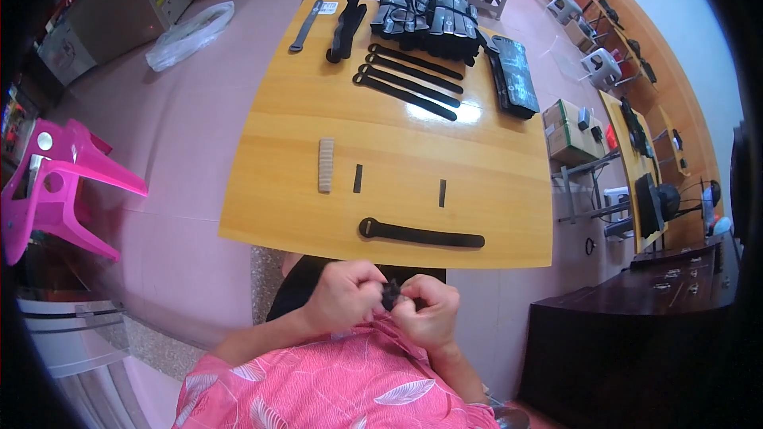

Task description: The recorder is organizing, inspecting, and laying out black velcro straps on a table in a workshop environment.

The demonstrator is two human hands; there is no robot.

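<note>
My left hand (346, 298) and my right hand (430, 311) meet over my lap, just off the table's near edge. Both are closed, pinching a small bunched black piece (391, 294) between them; it looks like strap material, but its shape is mostly hidden by the fingers. On the table in front of them lies a single black strap (425, 235) with a looped end at its left. Beyond it rest two short black strips, one left (358, 179) and one right (443, 193), and a ribbed beige strip (326, 165).
Several black straps (409, 91) lie side by side farther up the wooden table (278, 159). Behind them are bundled black straps (425, 16), a wrapped dark pack (515, 75), a folded black strap (346, 28) and a grey strap (307, 25). A pink stool (71, 183) stands left.
</note>
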